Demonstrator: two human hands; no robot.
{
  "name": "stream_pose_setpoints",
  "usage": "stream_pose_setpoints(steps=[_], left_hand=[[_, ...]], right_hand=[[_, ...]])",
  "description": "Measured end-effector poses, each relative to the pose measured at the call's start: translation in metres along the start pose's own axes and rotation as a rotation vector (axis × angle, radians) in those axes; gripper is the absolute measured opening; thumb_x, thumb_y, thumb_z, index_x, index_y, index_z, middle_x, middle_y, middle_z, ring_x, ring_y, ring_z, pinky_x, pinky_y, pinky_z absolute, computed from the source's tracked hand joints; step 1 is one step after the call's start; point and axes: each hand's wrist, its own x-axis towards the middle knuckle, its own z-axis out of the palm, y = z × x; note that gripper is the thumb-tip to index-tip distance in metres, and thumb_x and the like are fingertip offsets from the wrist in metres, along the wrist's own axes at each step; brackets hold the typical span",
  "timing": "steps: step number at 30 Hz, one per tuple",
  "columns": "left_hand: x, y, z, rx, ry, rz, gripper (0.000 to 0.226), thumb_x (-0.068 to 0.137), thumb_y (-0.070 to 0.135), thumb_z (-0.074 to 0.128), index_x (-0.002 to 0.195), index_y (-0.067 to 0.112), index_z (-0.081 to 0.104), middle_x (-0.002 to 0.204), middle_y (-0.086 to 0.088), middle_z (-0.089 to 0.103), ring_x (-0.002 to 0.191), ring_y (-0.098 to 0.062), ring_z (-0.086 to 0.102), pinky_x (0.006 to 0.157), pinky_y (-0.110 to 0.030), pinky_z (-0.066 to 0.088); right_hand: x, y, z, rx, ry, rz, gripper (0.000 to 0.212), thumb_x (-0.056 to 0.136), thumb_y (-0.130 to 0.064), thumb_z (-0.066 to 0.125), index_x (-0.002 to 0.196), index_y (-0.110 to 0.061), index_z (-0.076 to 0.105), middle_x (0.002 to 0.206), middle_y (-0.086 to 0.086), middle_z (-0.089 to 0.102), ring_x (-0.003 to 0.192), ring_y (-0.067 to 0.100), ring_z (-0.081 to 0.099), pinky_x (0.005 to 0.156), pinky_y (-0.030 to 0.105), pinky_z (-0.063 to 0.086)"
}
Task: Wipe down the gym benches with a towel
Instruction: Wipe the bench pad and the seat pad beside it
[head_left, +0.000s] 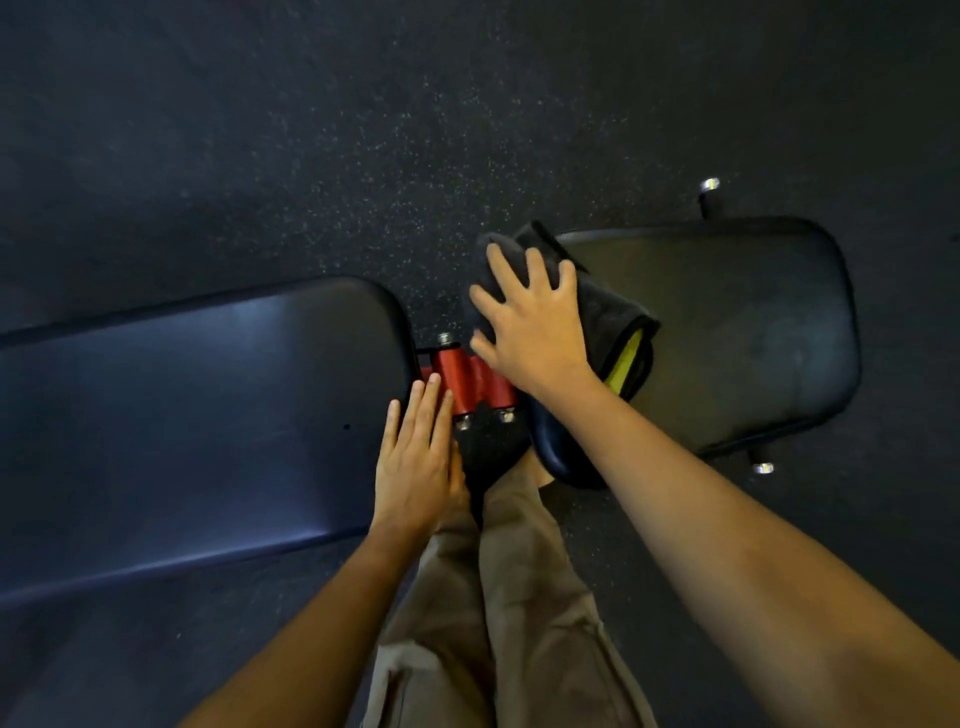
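A black padded gym bench lies across the view in two parts: a long back pad (197, 415) on the left and a shorter seat pad (727, 332) on the right, joined by a red metal hinge (470, 379). A dark grey towel (608, 317) with a yellow-green inner face lies folded on the seat pad's left end. My right hand (535, 322) presses flat on the towel with fingers spread. My left hand (415, 462) rests flat, fingers straight and together, on the right end of the back pad, next to the hinge.
Dark speckled rubber floor (363, 156) surrounds the bench. Chrome-capped frame ends stick out behind (709, 187) and in front (762, 466) of the seat pad. My legs in tan trousers (498, 597) stand close against the near side of the hinge.
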Motion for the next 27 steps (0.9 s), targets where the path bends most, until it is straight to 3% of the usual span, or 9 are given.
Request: stream_pose_setpoints(steps=[8,13,17,20,27], left_hand=[[-0.013,-0.013,0.001,0.121,-0.025,0.04,0.054,0.093,0.027,0.033,0.138,-0.001,0.04,0.148,-0.016,0.035,0.14,-0.027,0.027,0.114,-0.042,0.014],[-0.015,-0.017,0.003,0.126,-0.026,0.046,0.054,0.094,0.028,0.031,0.14,0.0,0.037,0.149,-0.015,0.034,0.141,-0.027,0.026,0.115,-0.041,0.011],[-0.014,-0.017,0.003,0.129,-0.022,0.047,0.054,0.094,0.028,0.031,0.139,0.0,0.04,0.148,-0.016,0.036,0.14,-0.028,0.029,0.115,-0.043,0.017],[-0.015,-0.017,0.001,0.113,-0.028,0.054,0.053,0.093,0.028,0.032,0.137,0.0,0.043,0.147,-0.016,0.038,0.138,-0.028,0.031,0.114,-0.043,0.019],[-0.015,-0.003,-0.004,0.011,-0.007,0.011,0.052,0.092,0.028,0.033,0.133,0.0,0.049,0.144,-0.018,0.041,0.137,-0.032,0.033,0.113,-0.04,0.009]], right_hand=[[-0.129,-0.036,0.039,-0.024,0.051,-0.099,0.055,0.07,-0.039,0.076,0.12,-0.02,0.065,0.146,0.012,0.045,0.125,0.039,0.039,0.095,0.06,0.038],[-0.087,-0.037,0.035,-0.09,0.065,-0.05,0.052,0.074,-0.044,0.071,0.12,-0.023,0.063,0.149,0.011,0.041,0.125,0.035,0.041,0.092,0.062,0.039],[-0.054,-0.037,0.028,-0.061,0.106,0.092,0.047,0.082,-0.044,0.064,0.124,-0.024,0.061,0.151,0.011,0.038,0.125,0.038,0.044,0.093,0.063,0.039],[-0.075,-0.039,0.032,-0.043,0.171,0.093,0.049,0.083,-0.041,0.062,0.129,-0.023,0.056,0.153,0.011,0.034,0.126,0.039,0.041,0.094,0.061,0.037],[-0.171,-0.041,0.077,-0.04,0.299,0.034,0.058,0.085,-0.039,0.064,0.139,-0.028,0.046,0.152,0.007,0.03,0.126,0.036,0.039,0.096,0.059,0.034]])
